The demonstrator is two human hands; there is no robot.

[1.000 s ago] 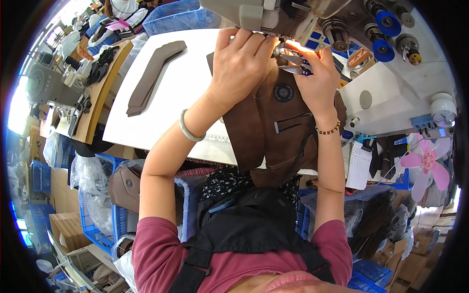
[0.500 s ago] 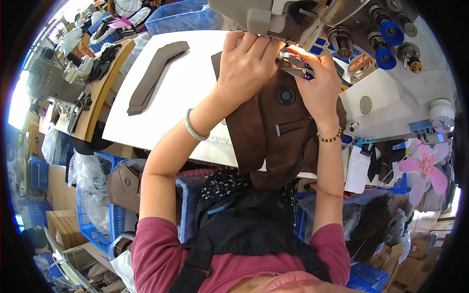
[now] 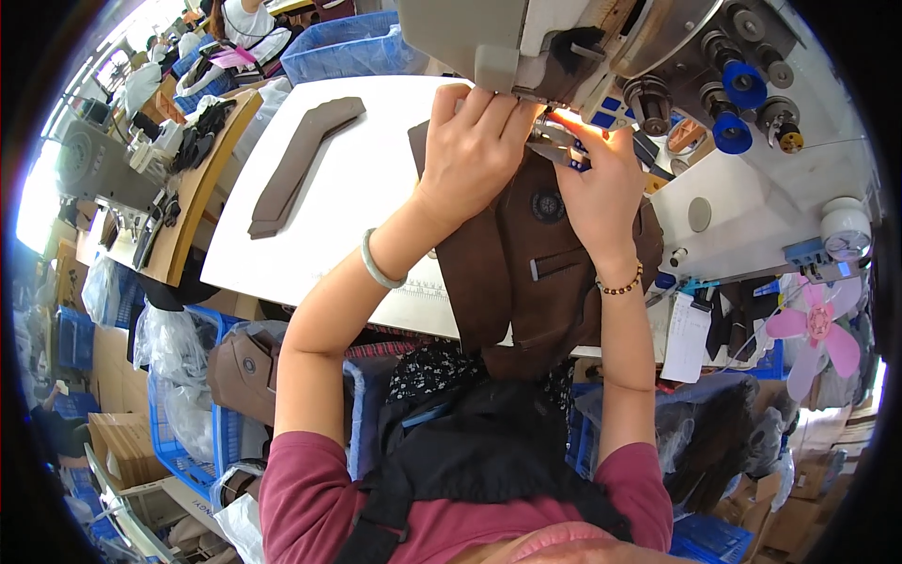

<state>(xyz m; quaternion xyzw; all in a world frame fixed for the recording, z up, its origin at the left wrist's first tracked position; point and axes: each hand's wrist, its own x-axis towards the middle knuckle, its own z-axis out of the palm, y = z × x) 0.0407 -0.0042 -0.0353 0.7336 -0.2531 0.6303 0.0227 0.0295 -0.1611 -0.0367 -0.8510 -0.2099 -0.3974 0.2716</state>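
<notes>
brown piece [image 3: 526,273]: matt cloth | table [image 3: 348,197]: smooth white | bangle [image 3: 376,266]: glossy

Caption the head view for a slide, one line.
Both hands, left hand and right hand, press a brown bag panel under the sewing machine head on a white table.

Strips [image 3: 299,165] lie on table [image 3: 357,216], left of bag piece [image 3: 526,273].

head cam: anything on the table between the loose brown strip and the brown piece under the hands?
Nothing: in the head view the white table is bare between the loose brown strip and the brown piece that the left hand presses.
</notes>
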